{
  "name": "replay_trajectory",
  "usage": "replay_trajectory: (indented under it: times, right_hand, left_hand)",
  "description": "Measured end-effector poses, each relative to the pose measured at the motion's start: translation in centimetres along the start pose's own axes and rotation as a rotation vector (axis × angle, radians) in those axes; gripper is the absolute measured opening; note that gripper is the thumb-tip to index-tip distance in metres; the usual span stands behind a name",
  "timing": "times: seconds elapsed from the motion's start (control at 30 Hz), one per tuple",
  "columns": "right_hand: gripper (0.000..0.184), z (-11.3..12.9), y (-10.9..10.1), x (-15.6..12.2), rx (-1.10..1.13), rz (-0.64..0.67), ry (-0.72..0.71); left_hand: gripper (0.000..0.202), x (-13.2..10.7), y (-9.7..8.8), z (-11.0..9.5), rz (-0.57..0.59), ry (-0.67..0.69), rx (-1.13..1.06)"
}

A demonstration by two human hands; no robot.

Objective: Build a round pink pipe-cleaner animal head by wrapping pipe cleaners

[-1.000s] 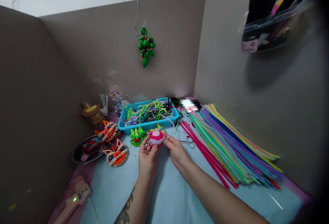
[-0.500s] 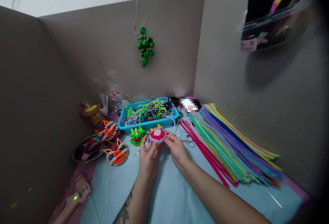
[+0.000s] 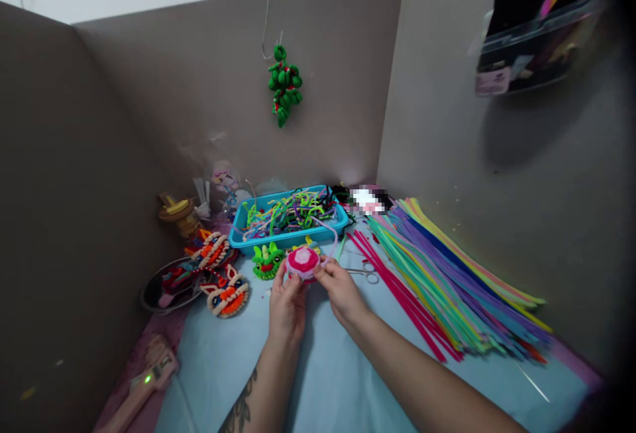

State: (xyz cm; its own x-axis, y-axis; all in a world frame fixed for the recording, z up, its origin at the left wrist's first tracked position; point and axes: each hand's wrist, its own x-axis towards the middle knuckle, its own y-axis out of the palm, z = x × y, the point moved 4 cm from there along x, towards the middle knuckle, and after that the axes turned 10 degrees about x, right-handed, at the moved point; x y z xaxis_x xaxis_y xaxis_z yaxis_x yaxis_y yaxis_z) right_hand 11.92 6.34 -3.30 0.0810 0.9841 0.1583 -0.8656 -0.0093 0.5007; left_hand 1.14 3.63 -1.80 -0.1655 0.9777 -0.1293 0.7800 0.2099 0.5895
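One round, fuzzy, pink-and-magenta piece [image 3: 303, 259] is at lower centre of the frame. Left hand [image 3: 287, 307]: grip closed on its left side. Right hand [image 3: 344, 292]: grip pinched at its right edge, beside a curved, fuzzy, pale-lilac strand [image 3: 336, 237].

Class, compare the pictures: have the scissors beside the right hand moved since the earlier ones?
No. Judged against the blue tray, the scissors lie in the same spot off its right front corner; the whole view has shifted slightly.
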Motion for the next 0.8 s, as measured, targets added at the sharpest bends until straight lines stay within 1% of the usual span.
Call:
replay_trajectory:
  times: [0.13,0.3,0.47,0.67,0.8]
  right_hand:
    - [0.033,0.19,-0.02,-0.01,-0.002,-0.020,0.016]
    - [0.032,0.45,0.07,-0.14,0.030,-0.032,0.024]
    - [0.033,0.49,0.12,-0.23,0.030,-0.044,0.039]
    - [0.033,0.67,0.24,-0.31,0.060,-0.061,0.045]
    - [0.034,0.65,0.29,-0.33,0.068,-0.067,0.058]
  left_hand:
    - [0.060,0.01,-0.44,0.26,-0.074,-0.019,0.005]
    - [0.061,0.05,-0.54,0.30,-0.074,-0.028,-0.006]
    - [0.069,0.23,-0.91,0.24,-0.134,0.009,0.013]
    - [0.074,0.08,-0.62,0.16,-0.098,0.029,0.035]
    - [0.076,-0.01,-0.75,0.16,-0.128,0.037,0.034]
